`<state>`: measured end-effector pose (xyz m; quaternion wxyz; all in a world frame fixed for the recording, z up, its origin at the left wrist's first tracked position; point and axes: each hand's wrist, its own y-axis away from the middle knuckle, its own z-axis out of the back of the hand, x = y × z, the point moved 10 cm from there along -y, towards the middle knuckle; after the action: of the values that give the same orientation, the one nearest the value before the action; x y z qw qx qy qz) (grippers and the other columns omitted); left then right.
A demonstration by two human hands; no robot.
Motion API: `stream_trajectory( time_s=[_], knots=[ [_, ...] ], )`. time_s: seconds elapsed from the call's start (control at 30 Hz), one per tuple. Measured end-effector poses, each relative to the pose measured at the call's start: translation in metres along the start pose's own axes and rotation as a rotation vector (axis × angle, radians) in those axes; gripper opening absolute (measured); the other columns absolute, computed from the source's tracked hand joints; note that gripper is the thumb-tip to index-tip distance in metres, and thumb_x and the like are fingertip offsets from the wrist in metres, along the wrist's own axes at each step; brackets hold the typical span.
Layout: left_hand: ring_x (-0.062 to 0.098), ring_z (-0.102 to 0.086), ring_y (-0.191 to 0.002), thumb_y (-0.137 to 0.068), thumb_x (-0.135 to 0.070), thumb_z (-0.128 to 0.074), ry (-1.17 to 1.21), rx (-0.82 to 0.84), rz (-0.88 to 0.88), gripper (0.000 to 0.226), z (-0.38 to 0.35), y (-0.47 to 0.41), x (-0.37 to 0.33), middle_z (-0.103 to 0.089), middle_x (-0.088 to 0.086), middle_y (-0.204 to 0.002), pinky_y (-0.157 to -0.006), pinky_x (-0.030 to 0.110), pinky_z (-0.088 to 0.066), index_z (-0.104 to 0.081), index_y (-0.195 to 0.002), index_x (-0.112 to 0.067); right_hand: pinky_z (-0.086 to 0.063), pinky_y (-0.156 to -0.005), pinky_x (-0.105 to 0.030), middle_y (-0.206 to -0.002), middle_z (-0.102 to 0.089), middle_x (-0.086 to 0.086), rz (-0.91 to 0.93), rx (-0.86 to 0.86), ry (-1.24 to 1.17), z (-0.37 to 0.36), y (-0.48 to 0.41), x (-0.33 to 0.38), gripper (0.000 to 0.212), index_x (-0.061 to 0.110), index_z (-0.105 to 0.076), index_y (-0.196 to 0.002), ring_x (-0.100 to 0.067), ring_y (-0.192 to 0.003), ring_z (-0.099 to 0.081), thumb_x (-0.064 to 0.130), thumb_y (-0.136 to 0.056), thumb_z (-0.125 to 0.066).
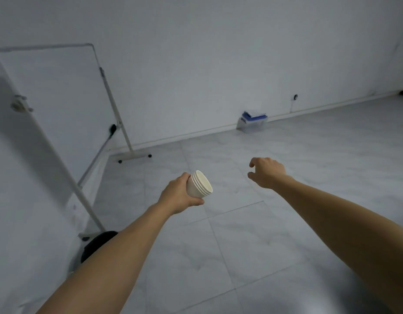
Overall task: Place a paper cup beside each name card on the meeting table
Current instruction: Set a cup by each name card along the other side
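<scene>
My left hand grips a stack of several nested white paper cups, tilted with the rims pointing up and to the right. My right hand hangs out in front at the same height, empty, with fingers loosely curled and apart. Both arms stretch over a pale tiled floor. No meeting table and no name card appear in this view.
A white board on a wheeled stand leans at the left, its foot on the floor. A clear box with a blue lid sits against the far wall. A dark round object lies by the stand's near foot.
</scene>
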<state>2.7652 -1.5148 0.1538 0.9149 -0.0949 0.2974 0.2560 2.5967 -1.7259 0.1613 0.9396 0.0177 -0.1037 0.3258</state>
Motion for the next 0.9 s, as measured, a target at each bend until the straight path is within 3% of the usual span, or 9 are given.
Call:
stream_trajectory(
  time_s=[0.27, 0.4, 0.6, 0.9],
  knots=[
    [0.023, -0.06, -0.092, -0.059, -0.042, -0.087, -0.049, 0.141, -0.166, 0.065, -0.013, -0.212, -0.038, -0.062, -0.001, -0.103, -0.081, 0.042, -0.054, -0.05, -0.108, -0.022, -0.04, -0.075, -0.03, -0.121, -0.065, -0.003, -0.227, -0.043, -0.046, 0.024, -0.126, -0.069, 0.039, 0.024, -0.056, -0.129, -0.028, -0.108, -0.061, 0.038, -0.093, -0.057],
    [0.023, -0.06, -0.095, -0.06, -0.04, -0.088, -0.033, 0.295, -0.285, 0.066, -0.089, -0.316, -0.09, -0.062, -0.001, -0.105, -0.082, 0.041, -0.053, -0.05, -0.111, -0.023, -0.04, -0.076, -0.03, -0.124, -0.064, -0.003, -0.45, -0.065, -0.068, 0.022, -0.182, -0.168, 0.038, 0.024, -0.057, -0.129, -0.028, -0.111, -0.06, 0.037, -0.093, -0.058],
    [0.023, -0.06, -0.093, -0.061, -0.038, -0.087, -0.028, 0.37, -0.398, 0.062, -0.156, -0.414, -0.161, -0.061, 0.0, -0.104, -0.08, 0.041, -0.054, -0.049, -0.108, -0.023, -0.043, -0.082, -0.032, -0.127, -0.063, -0.003, -0.547, -0.081, -0.071, 0.019, -0.25, -0.26, 0.039, 0.023, -0.057, -0.129, -0.028, -0.114, -0.059, 0.037, -0.092, -0.058],
    [0.023, -0.06, -0.095, -0.061, -0.039, -0.088, -0.037, 0.456, -0.539, 0.065, -0.234, -0.58, -0.29, -0.062, -0.002, -0.104, -0.083, 0.043, -0.055, -0.05, -0.112, -0.025, -0.042, -0.079, -0.032, -0.124, -0.063, -0.003, -0.695, -0.092, -0.04, 0.058, -0.356, -0.402, 0.039, 0.023, -0.057, -0.129, -0.028, -0.113, -0.059, 0.036, -0.093, -0.058]
  ],
)
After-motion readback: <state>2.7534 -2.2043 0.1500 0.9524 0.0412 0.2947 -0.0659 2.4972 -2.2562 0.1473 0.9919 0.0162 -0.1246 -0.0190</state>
